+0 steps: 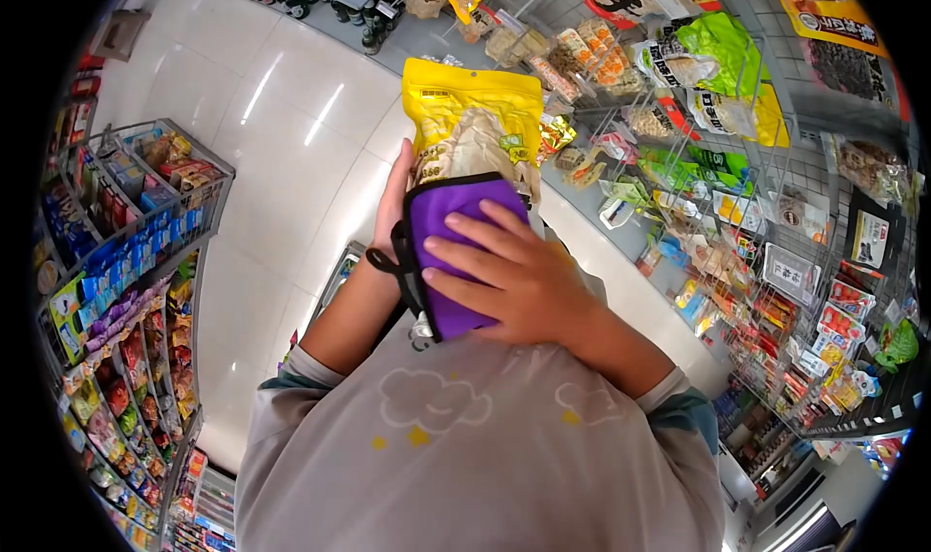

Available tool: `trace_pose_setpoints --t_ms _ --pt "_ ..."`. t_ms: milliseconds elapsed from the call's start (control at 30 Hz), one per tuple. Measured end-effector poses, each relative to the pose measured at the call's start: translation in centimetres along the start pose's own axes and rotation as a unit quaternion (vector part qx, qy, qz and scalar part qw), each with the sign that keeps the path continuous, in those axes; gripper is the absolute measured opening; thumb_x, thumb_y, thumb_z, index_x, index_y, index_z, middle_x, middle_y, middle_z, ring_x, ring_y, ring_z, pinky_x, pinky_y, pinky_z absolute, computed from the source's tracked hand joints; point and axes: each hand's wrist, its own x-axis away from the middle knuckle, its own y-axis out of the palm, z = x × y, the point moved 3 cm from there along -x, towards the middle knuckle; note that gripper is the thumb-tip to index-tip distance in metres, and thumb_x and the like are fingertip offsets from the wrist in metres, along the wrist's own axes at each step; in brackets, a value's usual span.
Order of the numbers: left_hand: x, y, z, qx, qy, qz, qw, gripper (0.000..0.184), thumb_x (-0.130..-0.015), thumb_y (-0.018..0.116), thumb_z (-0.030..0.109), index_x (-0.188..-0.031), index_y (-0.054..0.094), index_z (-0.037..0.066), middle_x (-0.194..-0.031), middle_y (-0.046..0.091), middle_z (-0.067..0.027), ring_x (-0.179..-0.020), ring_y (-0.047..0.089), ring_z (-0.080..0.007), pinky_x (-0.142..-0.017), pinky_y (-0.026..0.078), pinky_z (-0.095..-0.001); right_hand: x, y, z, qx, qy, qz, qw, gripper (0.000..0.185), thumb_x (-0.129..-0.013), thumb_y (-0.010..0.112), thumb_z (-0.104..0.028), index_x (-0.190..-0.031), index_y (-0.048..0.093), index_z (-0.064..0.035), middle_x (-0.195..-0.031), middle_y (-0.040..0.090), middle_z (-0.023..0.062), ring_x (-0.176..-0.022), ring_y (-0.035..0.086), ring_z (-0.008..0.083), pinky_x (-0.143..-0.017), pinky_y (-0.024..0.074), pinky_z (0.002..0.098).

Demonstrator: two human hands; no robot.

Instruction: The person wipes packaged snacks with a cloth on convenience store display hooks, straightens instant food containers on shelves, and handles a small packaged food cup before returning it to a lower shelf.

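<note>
A yellow food packet (472,116) with a clear lower part is held upright before my chest. Over its lower half lies a purple pouch (451,222) with black edging and a black strap. My left hand (388,208) supports the packet and pouch from the left side, most of its fingers hidden behind them. My right hand (495,271) lies flat on the front of the pouch, its fingers spread and pointing up and left. The pouch is pressed between the palm and the packet.
Wire racks of snack packets (718,174) rise on the right. Tiered shelves of packaged goods (126,329) stand on the left. Bottles (373,29) line a low shelf at the top. Pale tiled floor (262,174) runs between the shelves.
</note>
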Motion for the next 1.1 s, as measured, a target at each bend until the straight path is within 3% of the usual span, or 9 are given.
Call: trace_pose_setpoints --t_ms 133,233,333,433,533,733,900,1000,1100 --pt "0.0 0.7 1.0 -0.011 0.054 0.046 0.997 0.083 -0.103 0.032 0.067 -0.159 0.032 0.005 -0.156 0.044 -0.0246 -0.140 0.049 -0.0417 -0.120 0.038 -0.0519 1.6 -1.5 1.4 0.019 -0.003 0.044 0.999 0.059 -0.076 0.077 -0.031 -0.132 0.068 -0.0130 -0.147 0.057 0.0150 -0.138 0.051 0.0395 -0.117 0.0347 0.0593" --pt "0.7 0.9 1.8 -0.002 0.030 0.026 0.999 0.077 -0.105 0.037 0.062 -0.156 0.038 0.003 -0.151 0.052 -0.0208 -0.134 0.057 -0.0347 -0.116 0.043 -0.0485 2.4 -1.8 3.1 -0.011 0.057 0.044 0.997 0.079 -0.063 0.079 -0.020 -0.139 0.061 -0.0162 -0.154 0.050 0.0117 -0.144 0.044 0.0396 -0.118 0.0334 0.0579" --pt "0.6 1.0 1.9 0.034 -0.015 -0.042 0.998 0.075 -0.105 0.038 0.062 -0.155 0.040 0.006 -0.149 0.054 -0.0189 -0.130 0.060 -0.0344 -0.113 0.046 -0.0497 2.0 -3.7 5.3 0.053 0.122 0.105 0.986 0.073 -0.065 0.071 -0.010 -0.138 0.064 -0.0136 -0.156 0.049 0.0129 -0.146 0.042 0.0385 -0.122 0.0315 0.0531" --pt "0.3 1.8 1.4 -0.047 -0.048 0.022 0.998 0.076 -0.105 0.038 0.063 -0.154 0.041 0.005 -0.148 0.055 -0.0195 -0.130 0.060 -0.0349 -0.113 0.045 -0.0485 0.8 -7.2 7.1 0.111 0.212 0.172 0.956 0.062 -0.075 0.064 -0.004 -0.137 0.064 -0.0098 -0.154 0.051 0.0152 -0.145 0.044 0.0391 -0.122 0.0313 0.0513" --pt "-0.2 1.7 0.8 -0.093 -0.086 -0.003 0.992 0.073 -0.107 0.036 0.060 -0.153 0.042 0.004 -0.146 0.058 -0.0184 -0.128 0.062 -0.0307 -0.110 0.049 -0.0446 -0.4 -9.3 8.4 0.127 0.218 0.213 0.944 0.044 -0.083 0.066 -0.011 -0.127 0.069 -0.0059 -0.138 0.065 0.0171 -0.135 0.055 0.0383 -0.117 0.0387 0.0488" --pt "-2.1 3.3 0.2 -0.177 -0.116 0.026 0.977 0.071 -0.107 0.034 0.057 -0.155 0.039 0.006 -0.149 0.055 -0.0187 -0.132 0.059 -0.0320 -0.112 0.046 -0.0471 -3.9 -9.4 8.1 0.167 0.221 0.231 0.933 0.038 -0.089 0.068 -0.020 -0.122 0.070 -0.0017 -0.133 0.067 0.0198 -0.129 0.060 0.0379 -0.109 0.0468 0.0443" --pt "-2.9 2.1 -0.8 -0.134 -0.180 0.054 0.973 0.071 -0.108 0.034 0.058 -0.151 0.043 0.002 -0.143 0.060 -0.0171 -0.126 0.063 -0.0260 -0.109 0.051 -0.0418 -5.6 -7.2 6.5 0.141 0.162 0.171 0.962 0.047 -0.089 0.067 -0.025 -0.129 0.065 0.0002 -0.139 0.063 0.0188 -0.135 0.056 0.0337 -0.116 0.0405 0.0446" --pt "-2.5 2.6 -1.6 -0.126 -0.149 0.081 0.977 0.080 -0.105 0.035 0.067 -0.153 0.040 0.003 -0.145 0.058 -0.0165 -0.128 0.062 -0.0269 -0.109 0.050 -0.0423 -5.0 -6.7 5.6 0.155 0.125 0.124 0.972 0.052 -0.086 0.068 -0.025 -0.131 0.063 0.0001 -0.141 0.061 0.0189 -0.135 0.054 0.0341 -0.116 0.0404 0.0453" --pt "-3.3 2.8 -2.6 -0.152 -0.161 0.030 0.975 0.082 -0.103 0.036 0.069 -0.155 0.039 0.005 -0.148 0.056 -0.0156 -0.130 0.061 -0.0275 -0.110 0.049 -0.0429 -2.5 -8.5 7.5 0.112 0.234 0.186 0.948 0.045 -0.090 0.065 -0.015 -0.133 0.064 -0.0015 -0.143 0.061 0.0178 -0.137 0.054 0.0358 -0.115 0.0414 0.0435"
